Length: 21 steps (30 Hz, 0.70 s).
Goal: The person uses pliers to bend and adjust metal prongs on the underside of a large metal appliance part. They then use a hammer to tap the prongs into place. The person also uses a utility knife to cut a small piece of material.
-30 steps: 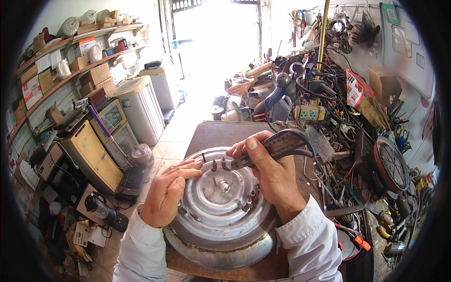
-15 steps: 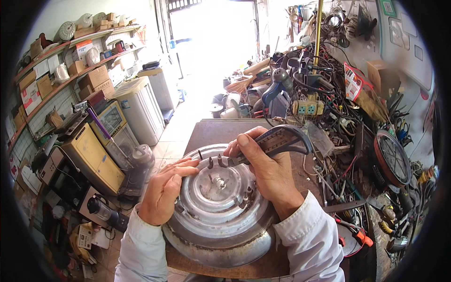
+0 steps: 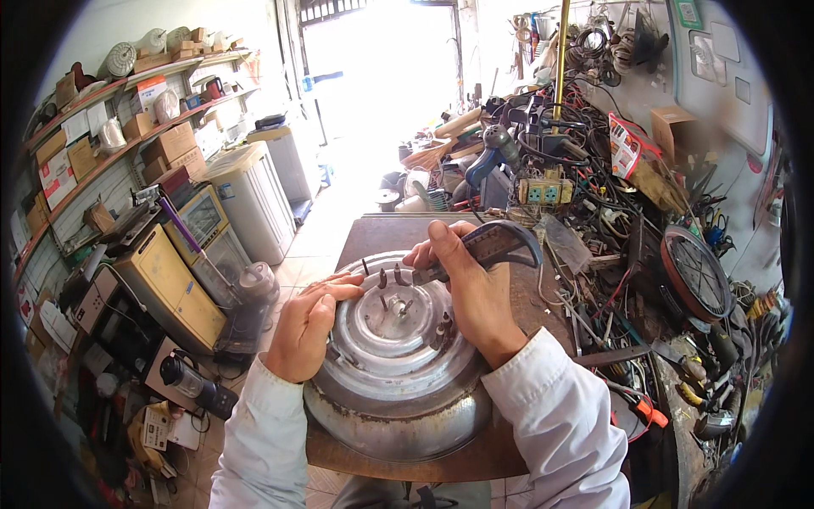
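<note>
A round, dull metal vessel (image 3: 398, 416) lies bottom up on the brown tabletop, its base stepped in rings with several dark prongs sticking up. My left hand (image 3: 309, 327) rests flat on the base's left side, fingers stretched out and holding nothing. Closed around a plier-like tool (image 3: 500, 243) with a dark blue curved handle is my right hand (image 3: 475, 293), at the upper right of the base. The tool's grey tip points left, close to the dark prongs (image 3: 390, 276); whether it grips one I cannot tell.
A brown table (image 3: 373, 233) carries the vessel. To the right spreads a heap of cables and tools, with a round grille (image 3: 697, 271) and a power strip (image 3: 543, 191). Cabinets (image 3: 250, 199) and loaded shelves line the left wall; a blender (image 3: 191, 382) stands below.
The view has shifted slightly, so the table and clutter sit a little differently in the frame. Both hands keep their places on the vessel, and the tool stays in my right hand.
</note>
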Motion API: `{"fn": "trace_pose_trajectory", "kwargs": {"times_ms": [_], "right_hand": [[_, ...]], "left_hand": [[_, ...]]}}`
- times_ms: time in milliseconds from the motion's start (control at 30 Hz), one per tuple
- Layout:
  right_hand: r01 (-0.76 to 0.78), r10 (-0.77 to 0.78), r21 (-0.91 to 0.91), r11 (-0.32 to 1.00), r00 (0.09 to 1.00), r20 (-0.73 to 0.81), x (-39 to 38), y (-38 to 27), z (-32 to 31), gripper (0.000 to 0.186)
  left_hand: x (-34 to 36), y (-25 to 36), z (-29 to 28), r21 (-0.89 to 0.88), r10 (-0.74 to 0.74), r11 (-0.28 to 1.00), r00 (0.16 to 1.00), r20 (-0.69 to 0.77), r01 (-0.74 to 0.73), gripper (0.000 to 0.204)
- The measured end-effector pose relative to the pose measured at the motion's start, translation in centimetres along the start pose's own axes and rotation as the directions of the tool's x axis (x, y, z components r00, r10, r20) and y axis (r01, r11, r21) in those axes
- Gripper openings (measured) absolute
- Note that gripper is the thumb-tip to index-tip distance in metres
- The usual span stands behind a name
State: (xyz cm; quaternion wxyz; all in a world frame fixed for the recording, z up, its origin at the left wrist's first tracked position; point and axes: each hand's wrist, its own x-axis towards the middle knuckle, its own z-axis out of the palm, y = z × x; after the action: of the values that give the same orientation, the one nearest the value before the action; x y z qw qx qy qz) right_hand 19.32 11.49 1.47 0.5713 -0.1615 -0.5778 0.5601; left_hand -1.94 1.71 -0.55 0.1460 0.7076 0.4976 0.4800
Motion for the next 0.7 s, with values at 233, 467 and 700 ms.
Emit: {"fn": "trace_pose_trajectory", "kwargs": {"times_ms": [233, 467, 700], "right_hand": [[0.036, -0.035, 0.100, 0.994, 0.999, -0.011, 0.7, 0.5, -0.4, 0.030], [0.069, -0.067, 0.132, 0.989, 0.998, -0.019, 1.1, 1.2, -0.7, 0.029], [0.091, -0.089, 0.160, 0.983, 0.996, -0.021, 1.0, 1.5, -0.4, 0.034]], "left_hand": [[0.1, -0.1, 0.0, -0.021, 0.027, 0.999, 1.000, 0.000, -0.027, 0.046], [0.1, 0.3, 0.1, -0.028, -0.007, 1.000, 1.000, -0.005, 0.007, 0.048], [0.0, -0.1, 0.1, -0.041, -0.001, 0.999, 1.000, -0.004, 0.001, 0.048]]}}
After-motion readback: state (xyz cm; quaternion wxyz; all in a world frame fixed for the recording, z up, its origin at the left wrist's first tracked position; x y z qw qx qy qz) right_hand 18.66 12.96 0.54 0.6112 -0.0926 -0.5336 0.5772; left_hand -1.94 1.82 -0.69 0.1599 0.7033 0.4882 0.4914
